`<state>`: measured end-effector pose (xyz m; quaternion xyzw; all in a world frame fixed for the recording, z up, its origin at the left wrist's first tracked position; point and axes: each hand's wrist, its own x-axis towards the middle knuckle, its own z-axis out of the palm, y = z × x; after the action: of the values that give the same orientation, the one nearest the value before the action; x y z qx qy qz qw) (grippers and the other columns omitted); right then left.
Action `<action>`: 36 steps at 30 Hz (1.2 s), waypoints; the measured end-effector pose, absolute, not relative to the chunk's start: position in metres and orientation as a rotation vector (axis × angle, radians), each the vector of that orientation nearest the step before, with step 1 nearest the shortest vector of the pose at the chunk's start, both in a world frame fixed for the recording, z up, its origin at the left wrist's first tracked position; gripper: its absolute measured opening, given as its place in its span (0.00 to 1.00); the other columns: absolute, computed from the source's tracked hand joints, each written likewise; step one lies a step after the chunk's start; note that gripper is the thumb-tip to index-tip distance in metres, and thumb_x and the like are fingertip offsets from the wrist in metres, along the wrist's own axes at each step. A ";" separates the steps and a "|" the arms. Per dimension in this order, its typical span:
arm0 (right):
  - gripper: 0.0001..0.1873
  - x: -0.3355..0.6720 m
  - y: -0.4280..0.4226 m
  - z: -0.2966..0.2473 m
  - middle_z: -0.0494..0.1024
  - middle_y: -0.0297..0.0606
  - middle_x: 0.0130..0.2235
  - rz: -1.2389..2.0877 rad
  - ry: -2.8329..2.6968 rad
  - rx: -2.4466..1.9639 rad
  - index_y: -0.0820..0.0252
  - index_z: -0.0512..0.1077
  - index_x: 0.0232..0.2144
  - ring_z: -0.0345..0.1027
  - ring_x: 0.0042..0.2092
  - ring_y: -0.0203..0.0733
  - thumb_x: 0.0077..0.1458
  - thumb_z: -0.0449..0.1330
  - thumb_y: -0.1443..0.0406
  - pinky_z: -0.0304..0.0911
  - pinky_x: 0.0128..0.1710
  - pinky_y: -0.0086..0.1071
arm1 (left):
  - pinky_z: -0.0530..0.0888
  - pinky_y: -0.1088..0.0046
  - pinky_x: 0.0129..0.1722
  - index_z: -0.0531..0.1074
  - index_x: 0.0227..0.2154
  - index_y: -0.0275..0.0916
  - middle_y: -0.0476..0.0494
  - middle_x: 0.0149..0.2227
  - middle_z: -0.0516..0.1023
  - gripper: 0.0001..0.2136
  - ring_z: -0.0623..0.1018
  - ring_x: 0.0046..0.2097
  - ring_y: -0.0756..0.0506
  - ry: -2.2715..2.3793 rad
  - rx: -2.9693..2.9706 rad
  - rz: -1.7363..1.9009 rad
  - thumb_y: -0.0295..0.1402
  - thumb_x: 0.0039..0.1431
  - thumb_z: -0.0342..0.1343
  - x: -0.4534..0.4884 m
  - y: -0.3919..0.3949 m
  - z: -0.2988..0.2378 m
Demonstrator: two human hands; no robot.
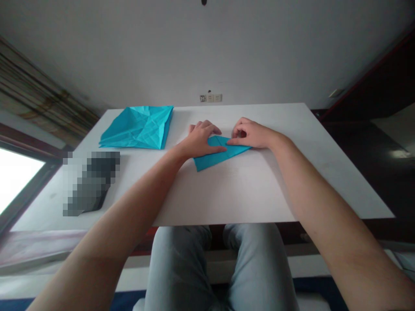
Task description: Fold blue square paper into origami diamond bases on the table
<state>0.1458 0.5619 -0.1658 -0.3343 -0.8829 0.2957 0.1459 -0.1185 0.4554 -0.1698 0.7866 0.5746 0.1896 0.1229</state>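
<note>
In the head view, a folded triangular piece of turquoise paper is held near the middle of the white worktop. It is pressed down by the left hand, whose thumb is laid along the paper, apparently so that the layers are kept from slipping; that hand is not clenched. The right hand is curled at the paper's right part, with its fingers bearing on the upper surface, though a true pinch cannot be confirmed. A creased square turquoise paper sheet is set aside at the far left, apparently out of the working area, with a pixelated dark object nearer on the left.
</note>
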 end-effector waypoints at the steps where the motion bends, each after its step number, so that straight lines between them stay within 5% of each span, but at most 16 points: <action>1: 0.26 0.146 0.563 -0.166 0.79 0.44 0.49 0.878 -2.558 -0.937 0.50 0.83 0.31 0.74 0.43 0.52 0.52 0.82 0.39 0.76 0.49 0.50 | 0.66 0.39 0.73 0.83 0.62 0.44 0.31 0.68 0.81 0.30 0.76 0.70 0.23 1.680 2.292 0.539 0.55 0.64 0.74 -0.118 0.455 -0.170; 8: 0.29 0.143 0.559 -0.160 0.78 0.34 0.33 1.060 -2.449 -0.859 0.51 0.79 0.34 0.69 0.38 0.47 0.52 0.80 0.36 0.63 0.40 0.42 | 0.67 0.40 0.74 0.84 0.59 0.45 0.37 0.60 0.88 0.22 0.81 0.66 0.26 1.659 2.296 0.688 0.51 0.68 0.72 -0.121 0.459 -0.167; 12: 0.27 0.138 0.552 -0.151 0.83 0.39 0.38 0.849 -2.253 -0.818 0.50 0.80 0.36 0.74 0.44 0.54 0.56 0.80 0.38 0.69 0.49 0.48 | 0.72 0.46 0.71 0.83 0.52 0.45 0.41 0.55 0.90 0.11 0.85 0.59 0.33 1.737 2.244 0.953 0.44 0.75 0.66 -0.120 0.460 -0.159; 17: 0.14 0.142 0.554 -0.140 0.84 0.45 0.48 0.495 -2.127 -0.851 0.47 0.85 0.48 0.76 0.56 0.62 0.68 0.74 0.49 0.71 0.62 0.59 | 0.64 0.35 0.75 0.82 0.57 0.50 0.41 0.59 0.86 0.10 0.79 0.69 0.28 2.037 2.226 1.228 0.40 0.81 0.58 -0.115 0.442 -0.142; 21: 0.20 0.148 0.568 -0.145 0.82 0.47 0.54 0.382 -2.055 -0.943 0.43 0.84 0.60 0.76 0.60 0.65 0.72 0.70 0.48 0.73 0.61 0.59 | 0.61 0.29 0.73 0.83 0.56 0.52 0.42 0.62 0.85 0.10 0.73 0.73 0.26 2.036 2.290 1.144 0.38 0.81 0.58 -0.111 0.433 -0.138; 24: 0.20 0.151 0.581 -0.156 0.82 0.45 0.54 0.408 -1.975 -0.984 0.44 0.84 0.59 0.77 0.57 0.61 0.73 0.67 0.46 0.75 0.59 0.54 | 0.64 0.31 0.74 0.86 0.49 0.52 0.40 0.67 0.82 0.08 0.70 0.75 0.25 1.852 2.383 0.986 0.38 0.77 0.62 -0.109 0.439 -0.144; 28: 0.16 0.149 0.589 -0.172 0.84 0.44 0.52 0.514 -1.946 -1.017 0.47 0.84 0.53 0.77 0.51 0.56 0.70 0.69 0.48 0.76 0.58 0.52 | 0.69 0.38 0.77 0.91 0.45 0.48 0.34 0.71 0.73 0.06 0.71 0.73 0.27 1.600 2.401 0.804 0.37 0.69 0.70 -0.115 0.454 -0.162; 32: 0.19 0.145 0.581 -0.181 0.84 0.44 0.50 0.684 -2.129 -0.991 0.49 0.85 0.51 0.75 0.46 0.54 0.62 0.75 0.49 0.76 0.54 0.52 | 0.80 0.50 0.71 0.93 0.50 0.48 0.35 0.67 0.71 0.14 0.80 0.60 0.36 1.420 2.270 0.678 0.36 0.66 0.67 -0.128 0.462 -0.173; 36: 0.25 0.143 0.572 -0.183 0.81 0.46 0.56 0.724 -2.413 -0.900 0.48 0.87 0.53 0.77 0.51 0.58 0.56 0.80 0.50 0.75 0.59 0.55 | 0.73 0.43 0.78 0.92 0.50 0.49 0.37 0.67 0.72 0.14 0.78 0.67 0.31 1.539 2.271 0.683 0.38 0.63 0.67 -0.130 0.461 -0.178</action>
<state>0.1427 0.5718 -0.1829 -0.3274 -0.8775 0.2632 0.2312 -0.1305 0.4613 -0.1777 0.7934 0.5376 0.2385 0.1569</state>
